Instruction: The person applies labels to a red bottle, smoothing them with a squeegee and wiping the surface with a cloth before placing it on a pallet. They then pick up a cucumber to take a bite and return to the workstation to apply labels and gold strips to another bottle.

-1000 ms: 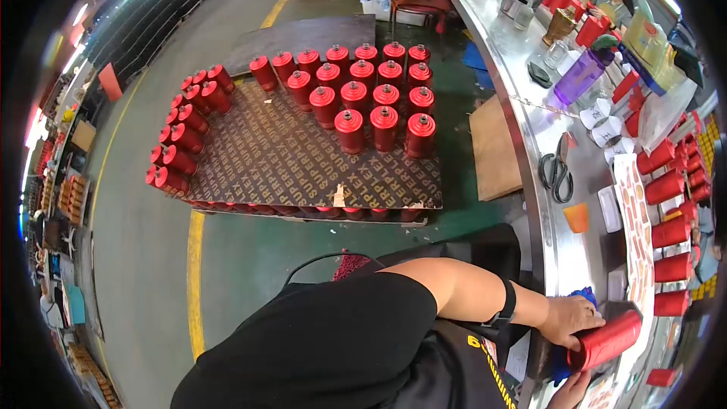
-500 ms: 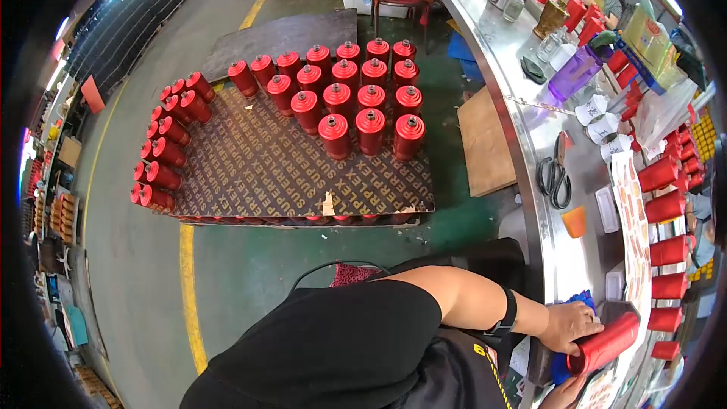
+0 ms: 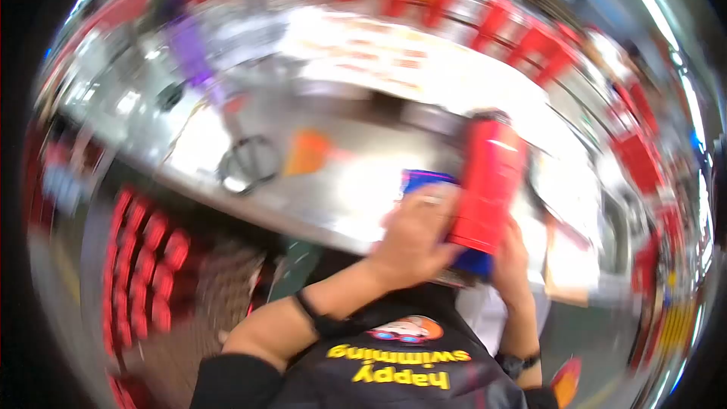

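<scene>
A red cylinder [image 3: 488, 182] lies on the metal bench in front of my body, over a dark support and a blue cloth [image 3: 428, 179]. My left hand [image 3: 416, 235] is at the cylinder's left side near its close end, its fingers smeared by motion. On the right side of the same end is my right hand [image 3: 512, 261], partly hidden behind the cylinder. Whether either hand grips it cannot be made out in the blur.
Black-handled scissors [image 3: 250, 164] and an orange piece [image 3: 307, 153] lie left on the metal bench [image 3: 348, 208]. A long printed sheet [image 3: 363, 49] runs behind them, with red cylinders beyond. A purple container [image 3: 189, 49] stands back left. More red cylinders [image 3: 144, 273] are below left.
The view has swung from the floor and pallet to the bench. Both hands and the cylinder now appear near the middle, and more of my right hand shows.
</scene>
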Available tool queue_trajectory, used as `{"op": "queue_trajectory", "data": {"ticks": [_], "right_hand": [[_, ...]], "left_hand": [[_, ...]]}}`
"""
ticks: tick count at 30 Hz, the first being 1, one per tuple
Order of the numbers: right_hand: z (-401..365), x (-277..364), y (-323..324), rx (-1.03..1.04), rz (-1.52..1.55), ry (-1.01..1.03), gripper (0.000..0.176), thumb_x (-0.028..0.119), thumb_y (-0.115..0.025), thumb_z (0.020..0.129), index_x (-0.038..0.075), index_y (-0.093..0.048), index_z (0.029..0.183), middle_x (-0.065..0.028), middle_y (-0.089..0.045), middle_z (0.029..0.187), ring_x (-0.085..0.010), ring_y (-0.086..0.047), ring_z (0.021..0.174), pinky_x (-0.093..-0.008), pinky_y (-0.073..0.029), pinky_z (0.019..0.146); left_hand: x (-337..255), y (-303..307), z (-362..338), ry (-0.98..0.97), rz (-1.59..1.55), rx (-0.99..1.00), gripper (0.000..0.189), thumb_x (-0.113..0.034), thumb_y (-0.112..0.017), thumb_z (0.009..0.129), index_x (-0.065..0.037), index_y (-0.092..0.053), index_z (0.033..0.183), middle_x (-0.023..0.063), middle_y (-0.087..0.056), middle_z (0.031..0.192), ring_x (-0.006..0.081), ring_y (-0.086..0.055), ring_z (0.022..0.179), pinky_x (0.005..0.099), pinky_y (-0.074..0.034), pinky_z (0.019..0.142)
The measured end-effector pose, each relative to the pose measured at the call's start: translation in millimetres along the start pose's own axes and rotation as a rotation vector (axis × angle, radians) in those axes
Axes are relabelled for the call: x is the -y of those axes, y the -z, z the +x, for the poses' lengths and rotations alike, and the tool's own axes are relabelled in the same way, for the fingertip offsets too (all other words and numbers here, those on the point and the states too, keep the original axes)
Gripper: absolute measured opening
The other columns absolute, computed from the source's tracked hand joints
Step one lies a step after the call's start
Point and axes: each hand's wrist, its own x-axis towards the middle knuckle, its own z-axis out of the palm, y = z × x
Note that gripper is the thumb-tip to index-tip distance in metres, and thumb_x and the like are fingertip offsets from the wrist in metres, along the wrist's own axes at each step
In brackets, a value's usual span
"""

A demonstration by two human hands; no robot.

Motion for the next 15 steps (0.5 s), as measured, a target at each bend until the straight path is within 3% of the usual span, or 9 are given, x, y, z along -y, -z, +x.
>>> {"op": "queue_trajectory", "data": {"ticks": [1,4,8,10,11,13,14,15], "right_hand": [[-5,-5,-1,-0.02,0.003,0.084,0.041,0.004,-0.046,0.094,-0.004,-0.049,0.134,-0.0274,-0.05,0.134,-0.0422,-0.047,0.127,-0.0454,-0.037,0.108],[-12,3,25,0.036,0.089,0.051,0.044,0.004,-0.058,0.09,0.002,-0.052,0.133,-0.0221,-0.049,0.137,-0.0374,-0.047,0.127,-0.0419,-0.04,0.105],[-12,-32,79,-0.065,0.035,0.044,0.045,-0.003,-0.062,0.085,0.009,-0.059,0.128,-0.0184,-0.053,0.134,-0.0362,-0.051,0.123,-0.04,-0.043,0.102],[-3,-80,109,-0.175,-0.174,0.081,0.039,-0.003,-0.064,0.083,0.009,-0.065,0.12,-0.0174,-0.056,0.13,-0.0352,-0.053,0.12,-0.0415,-0.046,0.099],[0,-107,126,-0.155,-0.312,0.042,0.038,-0.002,-0.063,0.083,0.01,-0.066,0.118,-0.0172,-0.057,0.127,-0.0358,-0.053,0.118,-0.0423,-0.047,0.097],[22,-156,166,-0.031,-0.455,-0.101,0.026,-0.002,-0.06,0.083,0.006,-0.071,0.106,-0.0214,-0.065,0.103,-0.0369,-0.061,0.098,-0.0395,-0.051,0.087],[30,-199,176,-0.064,-0.496,-0.072,0.022,0.0,-0.059,0.083,0.004,-0.073,0.099,-0.0196,-0.067,0.097,-0.0369,-0.062,0.092,-0.0393,-0.052,0.085],[40,-230,186,0.006,-0.603,-0.211,0.022,0.002,-0.059,0.083,0.006,-0.074,0.099,-0.0166,-0.069,0.099,-0.0356,-0.064,0.094,-0.0404,-0.052,0.086]], "left_hand": [[1,-1,1,-0.068,0.081,-0.011,0.073,-0.034,-0.065,0.086,0.001,-0.039,0.144,0.0231,-0.049,0.137,0.0408,-0.047,0.125,0.0497,-0.034,0.105],[-5,3,4,-0.039,0.093,0.027,0.07,-0.021,-0.068,0.082,0.004,-0.04,0.14,0.0237,-0.051,0.134,0.0407,-0.047,0.125,0.0482,-0.035,0.106],[-9,6,6,-0.027,0.101,0.059,0.068,-0.023,-0.063,0.087,0.007,-0.037,0.141,0.0256,-0.048,0.137,0.0418,-0.045,0.127,0.0464,-0.034,0.107],[-6,5,4,-0.005,0.119,0.072,0.068,-0.022,-0.062,0.087,0.007,-0.036,0.142,0.0258,-0.047,0.138,0.0425,-0.044,0.128,0.0464,-0.033,0.109],[-4,2,1,0.0,0.112,0.074,0.068,-0.022,-0.062,0.086,0.007,-0.036,0.142,0.026,-0.046,0.139,0.0426,-0.044,0.129,0.0464,-0.032,0.109],[-2,2,-2,0.031,0.092,0.085,0.069,-0.021,-0.061,0.086,0.007,-0.035,0.143,0.0266,-0.045,0.14,0.0429,-0.042,0.131,0.0464,-0.031,0.111],[-1,3,-3,0.053,0.092,0.098,0.07,-0.023,-0.061,0.088,0.007,-0.033,0.144,0.0268,-0.043,0.142,0.0434,-0.041,0.133,0.0466,-0.03,0.112],[-1,2,-4,0.056,0.098,0.106,0.07,-0.024,-0.061,0.089,0.008,-0.032,0.144,0.0268,-0.042,0.143,0.0433,-0.04,0.133,0.0466,-0.03,0.111]]}}
